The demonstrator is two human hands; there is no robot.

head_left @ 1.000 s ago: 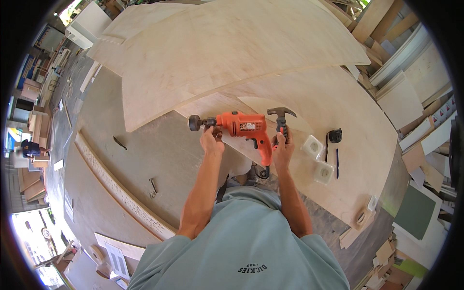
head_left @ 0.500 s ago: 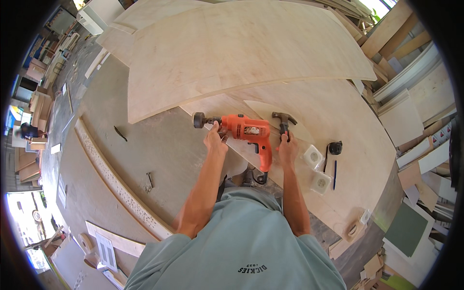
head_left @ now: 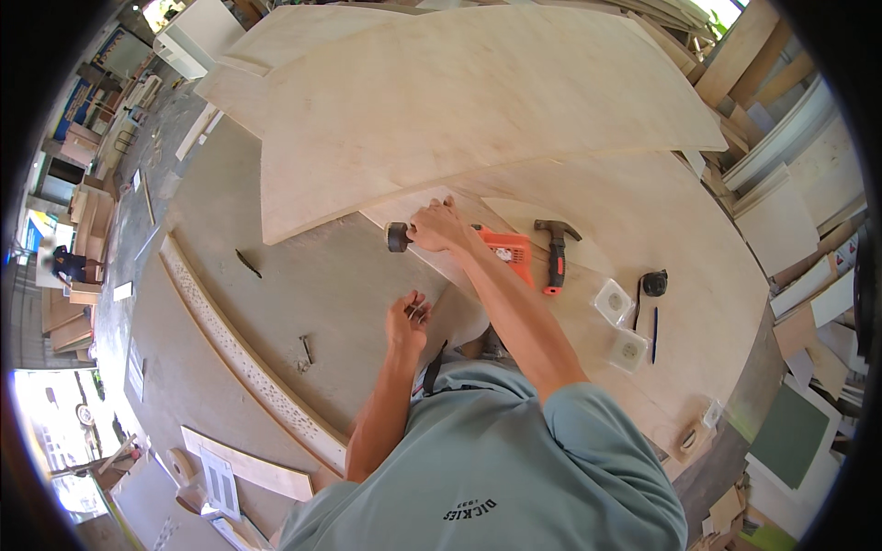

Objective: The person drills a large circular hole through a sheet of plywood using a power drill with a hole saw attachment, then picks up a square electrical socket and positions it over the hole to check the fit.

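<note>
An orange corded power drill (head_left: 510, 250) lies on the plywood with a dark round hole saw (head_left: 397, 237) at its front end. Over the drill's front, right behind the hole saw, my right hand (head_left: 439, 227) is closed, hiding the chuck. My left hand (head_left: 407, 323) is held back nearer my body, apart from the drill, its fingers curled round a small metal piece that is mostly hidden. To the right of the drill a claw hammer (head_left: 557, 257) with a black and red handle rests on the board.
Two white round fittings in clear wrap (head_left: 613, 301), a black tape measure (head_left: 654, 283) and a blue pencil (head_left: 655, 335) lie on the right. A large curved plywood panel (head_left: 487, 101) lies beyond. On the left are a curved strip (head_left: 243, 344) and a loose bolt-like piece (head_left: 306, 347).
My right hand has let go of the hammer and crossed left onto the drill's front. My left hand has come off the drill and drawn back toward me.
</note>
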